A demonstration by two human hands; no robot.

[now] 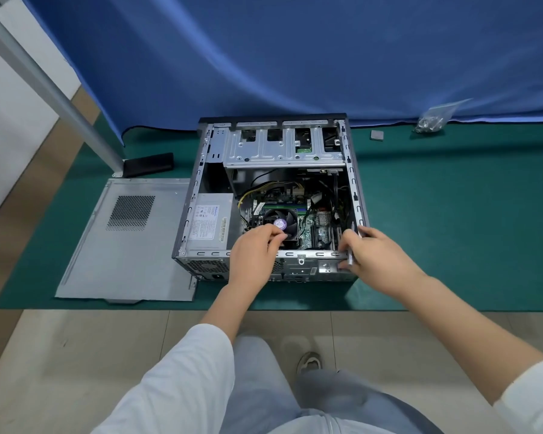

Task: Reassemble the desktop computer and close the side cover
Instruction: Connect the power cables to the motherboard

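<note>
Open tower case [201, 170] on the bench [452, 214]: CPU fan [279, 223] is pinched by left hand [254, 249]; right hand [376, 255] grips a slim tool [351, 245]. Cooler fastening is judged next; side cover [129, 242] lies detached.

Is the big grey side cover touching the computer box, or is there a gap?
Apart. The head view shows a green mat strip between the side cover and the computer case.
</note>
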